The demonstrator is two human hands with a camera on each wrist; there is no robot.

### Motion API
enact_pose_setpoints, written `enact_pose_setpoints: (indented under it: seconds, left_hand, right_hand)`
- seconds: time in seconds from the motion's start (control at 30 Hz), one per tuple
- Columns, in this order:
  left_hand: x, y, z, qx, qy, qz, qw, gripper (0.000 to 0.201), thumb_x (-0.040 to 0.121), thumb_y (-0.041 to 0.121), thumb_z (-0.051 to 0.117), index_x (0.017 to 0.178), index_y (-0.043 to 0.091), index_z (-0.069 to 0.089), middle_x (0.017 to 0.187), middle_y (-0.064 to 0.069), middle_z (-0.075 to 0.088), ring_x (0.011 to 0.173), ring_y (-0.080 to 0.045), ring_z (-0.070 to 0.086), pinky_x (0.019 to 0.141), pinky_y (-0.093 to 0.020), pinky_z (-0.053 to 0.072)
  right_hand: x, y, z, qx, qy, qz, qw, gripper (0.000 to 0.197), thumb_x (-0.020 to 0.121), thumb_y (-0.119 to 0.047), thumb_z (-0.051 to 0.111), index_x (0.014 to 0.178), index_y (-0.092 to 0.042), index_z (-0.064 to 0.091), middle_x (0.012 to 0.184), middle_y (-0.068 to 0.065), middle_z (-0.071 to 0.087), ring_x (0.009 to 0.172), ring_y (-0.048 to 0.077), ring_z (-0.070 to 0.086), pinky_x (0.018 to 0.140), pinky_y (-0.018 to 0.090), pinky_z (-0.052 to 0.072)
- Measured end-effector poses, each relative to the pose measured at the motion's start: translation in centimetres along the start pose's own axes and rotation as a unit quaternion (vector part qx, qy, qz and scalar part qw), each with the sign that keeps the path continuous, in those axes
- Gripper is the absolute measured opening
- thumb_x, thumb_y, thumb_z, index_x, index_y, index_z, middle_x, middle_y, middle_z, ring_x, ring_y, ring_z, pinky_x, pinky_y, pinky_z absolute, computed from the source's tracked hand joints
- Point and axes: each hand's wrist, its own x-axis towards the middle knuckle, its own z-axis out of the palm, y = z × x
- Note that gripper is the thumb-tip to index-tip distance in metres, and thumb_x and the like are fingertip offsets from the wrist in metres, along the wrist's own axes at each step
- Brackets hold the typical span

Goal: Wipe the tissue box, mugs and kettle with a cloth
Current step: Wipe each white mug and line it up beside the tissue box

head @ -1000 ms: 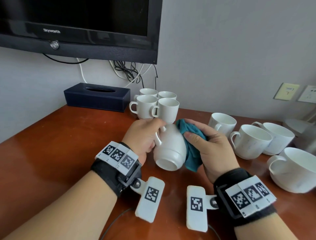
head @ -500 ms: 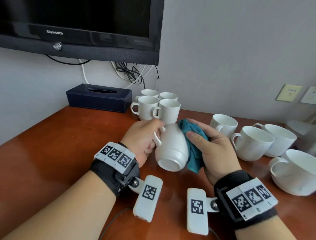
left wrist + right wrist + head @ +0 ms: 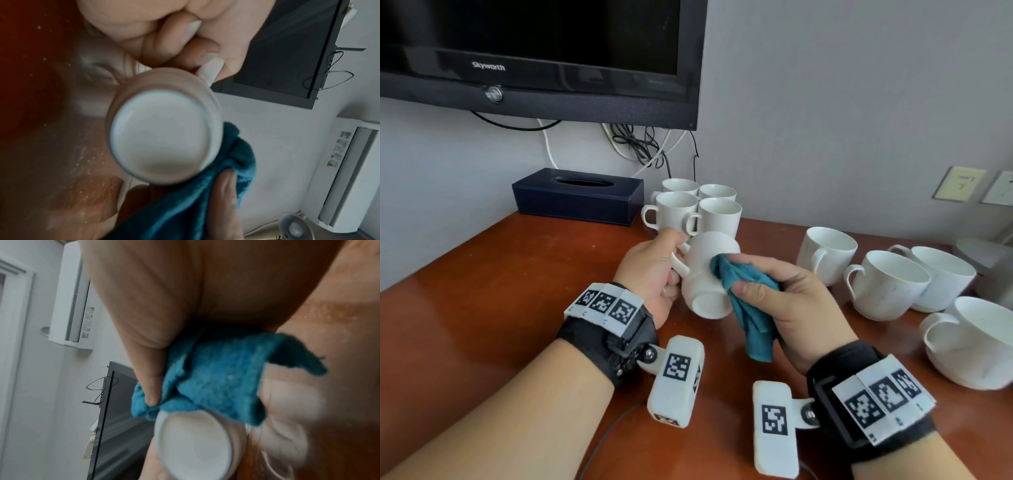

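Observation:
My left hand (image 3: 657, 270) grips a white mug (image 3: 705, 274) by its handle, tipped so its base faces me, above the wooden table (image 3: 500, 291). My right hand (image 3: 787, 301) pinches a teal cloth (image 3: 746, 291) and presses it against the mug's right side. The left wrist view shows the mug's base (image 3: 162, 139) with the cloth (image 3: 205, 194) beside it. The right wrist view shows my thumb on the cloth (image 3: 209, 382) above the mug (image 3: 195, 444). A dark blue tissue box (image 3: 578, 195) stands at the back by the wall.
Several white mugs (image 3: 691, 209) cluster behind my hands, and several larger mugs (image 3: 887, 284) stand to the right. A white object (image 3: 983, 253) sits at the far right edge. A television (image 3: 534, 51) hangs on the wall with cables below it.
The right hand has slid the cloth from the mug's far right side over onto its upper side nearer me. The left hand keeps its grip on the handle.

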Motion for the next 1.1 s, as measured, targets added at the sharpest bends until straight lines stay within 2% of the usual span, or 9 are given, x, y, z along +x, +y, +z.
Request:
enact_pose_setpoints:
  seconds: [0.13,0.3,0.47,0.6,0.73,0.83,0.97,1.03,1.1]
  left_hand:
    - [-0.9,-0.1,0.4,0.047,-0.071,-0.011,0.996,0.036,0.099,0.025,0.061,0.065,0.017,0.052,0.049,0.004,0.042,0.041,-0.009,0.029,0.038,-0.022,0.015]
    - [-0.9,-0.1,0.6,0.039,-0.07,-0.016,0.997,0.039,0.099,0.026,0.062,0.062,0.019,0.049,0.048,0.005,0.04,0.039,-0.008,0.028,0.038,-0.022,0.015]
    - [0.1,-0.1,0.0,-0.046,-0.008,-0.023,0.999,0.03,0.096,0.026,0.063,0.07,0.016,0.053,0.049,0.004,0.039,0.039,-0.006,0.032,0.034,-0.018,0.021]
    - [0.5,-0.4,-0.4,-0.051,0.014,-0.013,0.999,0.025,0.097,0.025,0.063,0.077,0.013,0.056,0.057,0.0,0.043,0.044,-0.009,0.038,0.036,-0.019,0.03]
    - [-0.1,0.0,0.0,-0.014,-0.034,-0.031,0.999,0.024,0.098,0.028,0.063,0.079,0.015,0.055,0.056,0.003,0.041,0.043,-0.007,0.03,0.034,-0.018,0.02]
    - [-0.6,-0.1,0.3,0.023,-0.08,-0.036,0.996,0.035,0.099,0.03,0.062,0.069,0.017,0.052,0.05,0.004,0.041,0.04,-0.007,0.031,0.037,-0.02,0.018]
    - [-0.6,-0.2,0.5,0.007,-0.073,-0.044,0.996,0.034,0.099,0.032,0.061,0.07,0.017,0.052,0.05,0.004,0.04,0.039,-0.007,0.031,0.036,-0.02,0.019]
    - [-0.3,-0.1,0.3,-0.044,-0.055,-0.058,0.996,0.032,0.099,0.029,0.062,0.071,0.018,0.052,0.051,0.005,0.037,0.039,-0.006,0.031,0.033,-0.017,0.02]
    - [-0.1,0.0,0.0,-0.102,-0.037,-0.068,0.992,0.03,0.098,0.029,0.063,0.072,0.018,0.053,0.054,0.004,0.038,0.038,-0.005,0.034,0.031,-0.016,0.024]
  right_hand:
    - [0.2,-0.1,-0.6,0.035,0.068,-0.02,0.997,0.028,0.087,-0.01,0.072,0.113,-0.018,0.079,0.116,0.012,0.077,0.103,0.025,0.073,0.084,0.035,0.059]
    - [0.4,-0.2,-0.7,0.028,0.097,-0.019,0.995,0.027,0.093,-0.009,0.07,0.116,-0.019,0.078,0.118,0.011,0.076,0.109,0.031,0.072,0.09,0.042,0.059]
    - [0.1,-0.2,-0.2,0.032,0.021,0.003,0.999,0.031,0.08,-0.013,0.074,0.11,-0.021,0.081,0.112,0.012,0.077,0.091,0.022,0.072,0.073,0.031,0.058]
    - [0.0,0.0,-0.1,0.017,0.003,0.007,1.0,0.032,0.079,-0.01,0.075,0.109,-0.019,0.081,0.11,0.014,0.076,0.086,0.022,0.071,0.069,0.031,0.058]
    - [0.1,0.1,-0.3,0.026,0.037,-0.01,0.999,0.031,0.085,-0.012,0.072,0.114,-0.018,0.079,0.116,0.013,0.076,0.099,0.027,0.072,0.081,0.036,0.059]
    - [0.3,0.0,-0.7,0.035,0.097,-0.021,0.994,0.028,0.092,-0.01,0.07,0.118,-0.017,0.077,0.118,0.01,0.076,0.11,0.031,0.072,0.092,0.043,0.058]
    - [0.4,-0.1,-0.7,0.031,0.115,-0.021,0.993,0.028,0.095,-0.011,0.069,0.12,-0.019,0.076,0.119,0.009,0.076,0.112,0.032,0.071,0.097,0.047,0.057]
    - [0.3,-0.2,-0.5,0.033,0.09,-0.017,0.995,0.033,0.089,-0.015,0.071,0.122,-0.018,0.076,0.12,0.01,0.075,0.11,0.03,0.072,0.092,0.043,0.058]
    - [0.1,-0.3,-0.2,0.044,0.05,-0.01,0.998,0.034,0.084,-0.015,0.072,0.118,-0.018,0.078,0.116,0.011,0.076,0.098,0.023,0.073,0.079,0.033,0.059]
